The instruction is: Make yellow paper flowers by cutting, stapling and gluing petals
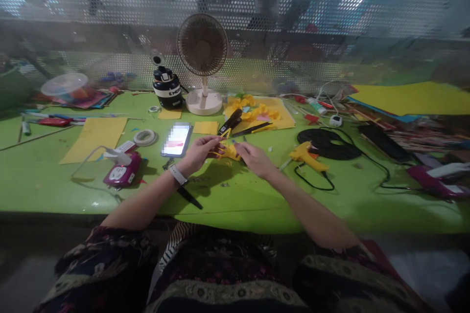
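My left hand pinches a yellow paper piece over the green table, its shape like petals or a flower. My right hand is closed just to the right of that piece, its fingertips close to the yellow edge. Something small and bluish shows at those fingertips, but I cannot make out what it is. Just beyond my hands lie a black stapler-like tool and a dark, narrow tool. Yellow paper flowers rest on a yellow sheet farther back.
A phone and a tape roll lie to the left, near a purple power strip. A yellow glue gun with a black cord lies to the right. A fan and a dark bottle stand at the back.
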The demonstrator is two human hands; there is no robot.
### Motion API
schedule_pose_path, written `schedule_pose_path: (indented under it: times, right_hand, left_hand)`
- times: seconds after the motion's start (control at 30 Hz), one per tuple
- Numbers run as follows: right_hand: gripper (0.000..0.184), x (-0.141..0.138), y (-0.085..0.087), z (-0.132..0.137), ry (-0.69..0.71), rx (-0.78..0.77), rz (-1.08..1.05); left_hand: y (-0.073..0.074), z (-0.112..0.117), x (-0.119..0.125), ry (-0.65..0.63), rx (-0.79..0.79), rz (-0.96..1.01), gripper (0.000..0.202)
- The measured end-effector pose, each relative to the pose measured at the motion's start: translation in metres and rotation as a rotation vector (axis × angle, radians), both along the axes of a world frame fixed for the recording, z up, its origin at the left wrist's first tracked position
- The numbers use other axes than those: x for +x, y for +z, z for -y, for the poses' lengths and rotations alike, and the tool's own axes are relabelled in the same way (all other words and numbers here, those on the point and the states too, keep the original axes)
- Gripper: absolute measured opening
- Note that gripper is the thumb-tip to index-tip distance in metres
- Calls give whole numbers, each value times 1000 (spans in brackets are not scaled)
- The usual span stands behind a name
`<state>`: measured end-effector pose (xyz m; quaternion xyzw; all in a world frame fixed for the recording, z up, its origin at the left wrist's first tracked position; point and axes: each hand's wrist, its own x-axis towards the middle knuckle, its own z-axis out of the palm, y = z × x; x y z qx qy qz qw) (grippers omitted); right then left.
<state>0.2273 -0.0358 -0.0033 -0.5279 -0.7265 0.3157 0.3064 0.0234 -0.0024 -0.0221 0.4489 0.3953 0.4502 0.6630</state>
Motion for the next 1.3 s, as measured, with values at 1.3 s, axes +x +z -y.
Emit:
schedule_pose_path:
  times: [1.3]
  right_hand:
    - [65,2,-6,-5,110,-5,32]
  left_hand:
    - [-7,1,0,-47,215,-52,46]
